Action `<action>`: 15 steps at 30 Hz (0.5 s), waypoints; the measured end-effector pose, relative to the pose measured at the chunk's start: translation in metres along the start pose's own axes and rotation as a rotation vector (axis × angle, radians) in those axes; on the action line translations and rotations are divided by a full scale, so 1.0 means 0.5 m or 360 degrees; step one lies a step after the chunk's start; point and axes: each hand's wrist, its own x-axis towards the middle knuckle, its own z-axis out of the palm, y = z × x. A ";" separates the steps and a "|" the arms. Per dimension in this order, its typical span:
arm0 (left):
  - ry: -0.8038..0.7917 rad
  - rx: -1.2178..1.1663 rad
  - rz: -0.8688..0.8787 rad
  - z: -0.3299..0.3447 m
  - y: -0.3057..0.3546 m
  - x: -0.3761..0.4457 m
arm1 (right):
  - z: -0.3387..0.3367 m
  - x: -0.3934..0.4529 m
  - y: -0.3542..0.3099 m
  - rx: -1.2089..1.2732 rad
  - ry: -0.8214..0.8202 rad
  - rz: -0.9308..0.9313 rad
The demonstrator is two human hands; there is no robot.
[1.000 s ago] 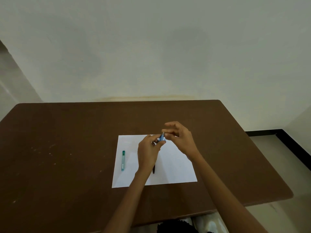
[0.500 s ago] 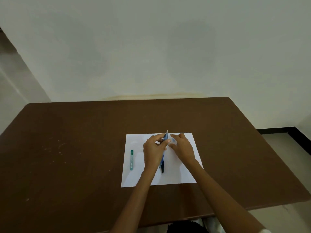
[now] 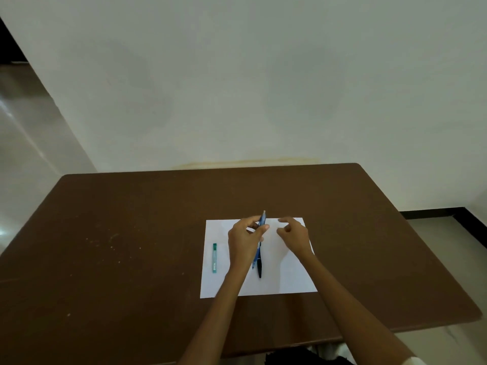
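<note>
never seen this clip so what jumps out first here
A white sheet of paper glows on the dark brown table. Above it the left hand grips a blue pen, the right hand loosely curled just beside it, not touching. A small green tube lies near the sheet's left edge.

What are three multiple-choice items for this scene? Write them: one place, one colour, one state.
1. The green tube lies: A) on the paper's left part B) on the floor C) in a hand.
2. The pen in the left hand is: A) red B) blue C) yellow.
3. The right hand: A) grips the pen B) presses the tube C) holds nothing.
A: it rests on the sheet, left of both hands. B: its barrel shows blue. C: its curled fingers stand apart from the pen.
</note>
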 end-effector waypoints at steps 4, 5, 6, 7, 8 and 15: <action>-0.0005 -0.0011 0.0012 -0.015 0.032 -0.009 | -0.050 -0.052 -0.049 0.0982 -0.0089 0.0049; -0.0012 0.0001 0.0028 -0.016 0.040 -0.013 | -0.066 -0.065 -0.066 0.1118 -0.0152 0.0013; -0.0014 0.0016 0.0045 -0.016 0.048 -0.018 | -0.080 -0.076 -0.086 0.1218 -0.0207 -0.0024; -0.0014 0.0027 0.0056 -0.015 0.057 -0.024 | -0.094 -0.086 -0.104 0.1281 -0.0237 -0.0048; -0.0013 0.0030 0.0057 -0.013 0.064 -0.032 | -0.106 -0.095 -0.120 0.1312 -0.0244 -0.0062; 0.0019 -0.0033 0.0064 -0.007 0.096 -0.091 | -0.156 -0.154 -0.147 0.1217 -0.0381 -0.0175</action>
